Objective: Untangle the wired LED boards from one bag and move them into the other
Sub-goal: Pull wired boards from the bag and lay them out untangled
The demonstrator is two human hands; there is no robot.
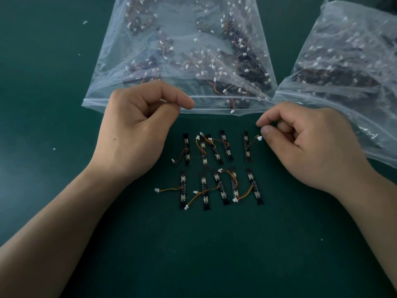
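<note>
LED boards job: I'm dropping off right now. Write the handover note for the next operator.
Left hand: fingers curled, seems to pinch the lip of the middle bag.
Right hand: curled, thumb at the plug of the top-right board; grip unclear.
Done: ten boards lie separated in two rows on the table.
Left: those ten are not bagged yet. The middle bag and the right bag both hold boards.

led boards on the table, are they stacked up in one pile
No, the LED boards lie spread out side by side in two rows on the green table.
</note>
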